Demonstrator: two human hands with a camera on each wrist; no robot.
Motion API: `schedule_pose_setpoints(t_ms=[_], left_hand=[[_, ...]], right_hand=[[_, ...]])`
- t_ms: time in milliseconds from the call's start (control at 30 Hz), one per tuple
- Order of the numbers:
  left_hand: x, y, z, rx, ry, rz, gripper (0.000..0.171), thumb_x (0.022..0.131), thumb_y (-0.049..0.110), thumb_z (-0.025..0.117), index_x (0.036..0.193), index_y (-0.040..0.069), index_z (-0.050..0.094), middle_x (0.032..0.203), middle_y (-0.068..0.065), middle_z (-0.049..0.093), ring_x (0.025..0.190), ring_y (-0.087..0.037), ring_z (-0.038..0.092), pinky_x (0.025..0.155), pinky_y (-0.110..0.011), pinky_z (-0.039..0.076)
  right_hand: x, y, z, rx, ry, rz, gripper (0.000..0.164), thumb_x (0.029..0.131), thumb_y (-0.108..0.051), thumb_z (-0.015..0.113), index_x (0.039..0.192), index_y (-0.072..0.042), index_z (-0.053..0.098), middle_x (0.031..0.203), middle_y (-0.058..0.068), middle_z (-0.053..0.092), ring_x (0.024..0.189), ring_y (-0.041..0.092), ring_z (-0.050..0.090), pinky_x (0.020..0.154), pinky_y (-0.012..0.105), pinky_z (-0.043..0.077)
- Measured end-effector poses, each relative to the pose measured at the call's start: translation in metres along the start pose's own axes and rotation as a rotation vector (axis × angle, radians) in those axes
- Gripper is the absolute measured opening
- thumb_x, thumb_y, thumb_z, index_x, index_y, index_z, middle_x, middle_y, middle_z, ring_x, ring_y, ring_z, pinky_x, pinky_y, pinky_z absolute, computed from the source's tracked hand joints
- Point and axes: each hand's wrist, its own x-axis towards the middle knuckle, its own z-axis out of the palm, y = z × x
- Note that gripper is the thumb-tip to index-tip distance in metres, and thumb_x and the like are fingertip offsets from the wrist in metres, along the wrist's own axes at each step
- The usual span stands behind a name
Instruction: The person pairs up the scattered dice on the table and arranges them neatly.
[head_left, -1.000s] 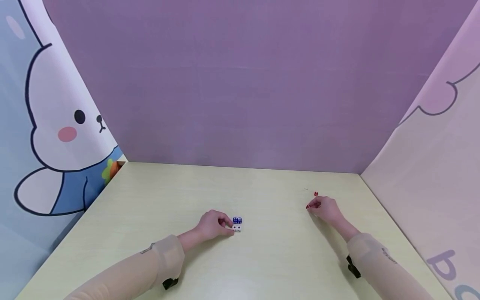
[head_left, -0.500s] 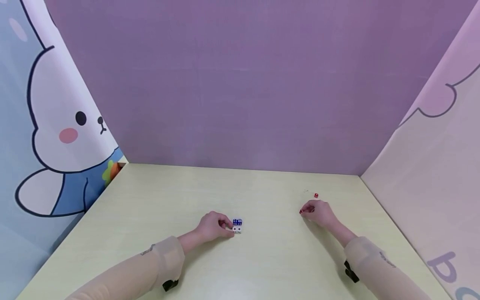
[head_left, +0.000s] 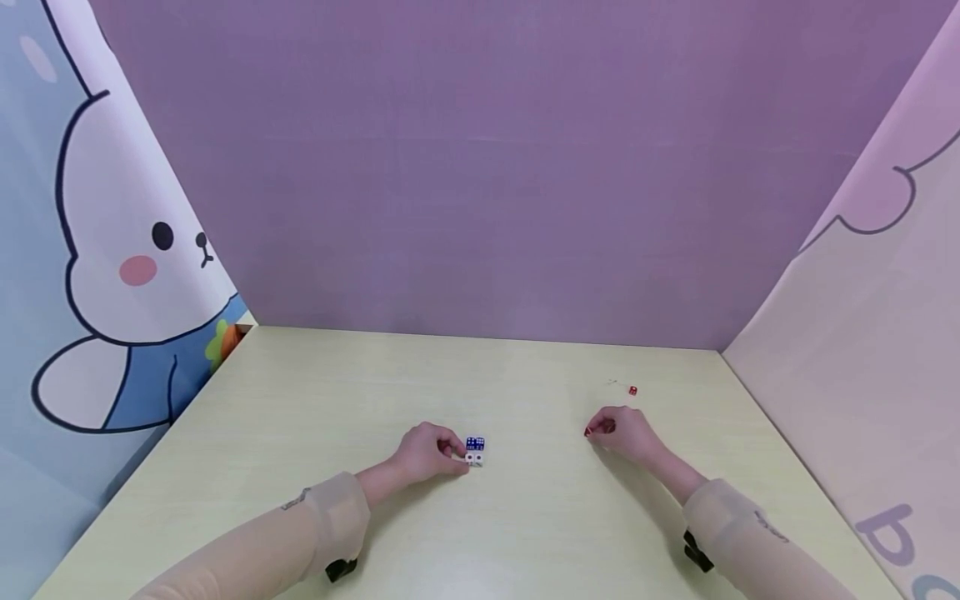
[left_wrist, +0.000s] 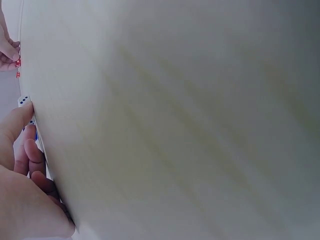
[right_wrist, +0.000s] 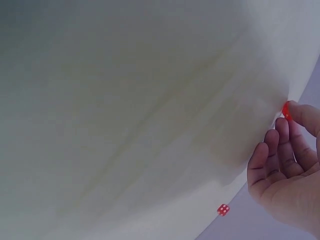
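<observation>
Two white dice (head_left: 474,459) stand side by side in the middle of the table, with blue dice (head_left: 476,443) beside them on the far side in the head view. My left hand (head_left: 430,452) is at their left side, thumb and fingertip on either side of a white die (left_wrist: 24,100); the fingers partly hide the dice in the left wrist view. Off to the right, my right hand (head_left: 624,432) pinches a red die (right_wrist: 286,110) between thumb and index finger, its other fingers curled. Another red die (head_left: 633,390) lies behind that hand.
The pale wooden table (head_left: 525,533) ends at a purple panel (head_left: 487,183) at the back. Printed panels stand at both sides, the left one with a cartoon animal (head_left: 135,225). A faint mark (head_left: 612,382) shows on the table near the loose red die.
My right hand has moved left and nearer to me with the red die in its fingertips, away from the other red die. My left hand has stayed at the white and blue dice.
</observation>
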Motion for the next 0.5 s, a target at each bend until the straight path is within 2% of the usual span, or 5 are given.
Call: schedule_pose_setpoints(t_ms=[500], left_hand=[[-0.002, -0.001, -0.001, -0.019, -0.014, -0.001, 0.019, 0.069, 0.017, 0.083, 0.083, 0.013, 0.071, 0.067, 0.004, 0.055, 0.064, -0.011, 0.047, 0.061, -0.023, 0.038]], right_hand=[[-0.011, -0.024, 0.018, 0.045, -0.064, -0.057, 0.009, 0.078, -0.003, 0.072, 0.084, -0.007, 0.069, 0.073, -0.002, 0.061, 0.068, 0.010, 0.050, 0.058, 0.019, 0.042]])
